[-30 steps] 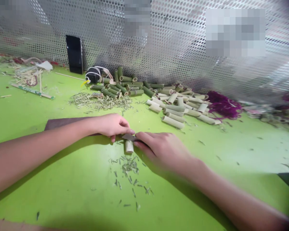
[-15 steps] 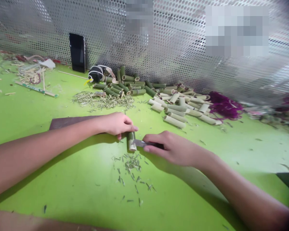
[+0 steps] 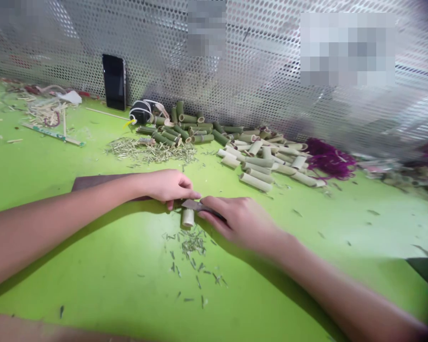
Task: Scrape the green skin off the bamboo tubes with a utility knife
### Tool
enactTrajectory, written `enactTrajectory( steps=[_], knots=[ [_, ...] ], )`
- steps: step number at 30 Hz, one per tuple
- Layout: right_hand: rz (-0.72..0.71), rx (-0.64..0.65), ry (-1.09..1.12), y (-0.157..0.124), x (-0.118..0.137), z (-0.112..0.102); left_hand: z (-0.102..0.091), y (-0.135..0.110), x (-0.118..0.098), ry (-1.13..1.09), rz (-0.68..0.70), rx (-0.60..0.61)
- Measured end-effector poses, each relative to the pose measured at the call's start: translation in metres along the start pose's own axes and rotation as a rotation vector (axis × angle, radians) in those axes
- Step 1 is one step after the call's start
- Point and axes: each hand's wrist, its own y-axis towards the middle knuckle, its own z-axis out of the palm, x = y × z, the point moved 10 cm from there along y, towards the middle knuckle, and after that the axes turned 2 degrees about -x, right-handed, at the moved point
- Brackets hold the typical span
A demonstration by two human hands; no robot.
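Head view, right hand (image 3: 240, 222) clenched on a small knife (image 3: 193, 204), blade now back across the top of a pale bamboo tube (image 3: 188, 218) instead of beside it, tube upright just under the curled left hand (image 3: 169, 186), its grip impossible to tell, bamboo shavings (image 3: 192, 245) below, open green table (image 3: 92, 266) toward lower left.

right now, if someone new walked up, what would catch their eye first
The bright green table stands out first, with a big heap of cut green bamboo tubes lying along its back edge against a perforated metal screen. In the foreground, the left hand and right hand meet over a short pale bamboo section, the right hand gripping a small blade. A tuft of purple fibres also pops, just right of the heap.
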Motion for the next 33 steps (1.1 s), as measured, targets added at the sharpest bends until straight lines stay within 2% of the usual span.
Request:
enactTrajectory(
  steps=[8, 13, 17, 19, 23, 28, 33],
  knots=[
    [0.035, 0.010, 0.018, -0.002, 0.004, -0.003, -0.001, -0.001, 0.001, -0.017, 0.012, -0.005],
    [0.037, 0.111, 0.247, -0.006, -0.007, 0.002, 0.003, 0.002, 0.002, -0.055, 0.020, 0.023],
    [-0.029, 0.217, 0.397, -0.016, -0.012, 0.007, 0.002, 0.001, 0.001, -0.069, 0.020, 0.036],
    [-0.008, 0.154, 0.359, -0.015, -0.016, 0.002, 0.001, 0.000, 0.000, -0.052, 0.016, 0.032],
    [0.067, 0.006, 0.120, -0.008, -0.016, -0.004, -0.001, -0.002, 0.000, -0.018, 0.004, 0.003],
    [0.025, -0.039, -0.012, -0.002, 0.004, -0.005, 0.001, -0.001, 0.001, -0.029, 0.008, -0.010],
    [0.037, -0.054, -0.053, -0.007, 0.005, -0.006, 0.000, 0.001, 0.003, -0.003, 0.006, -0.024]
  ],
)
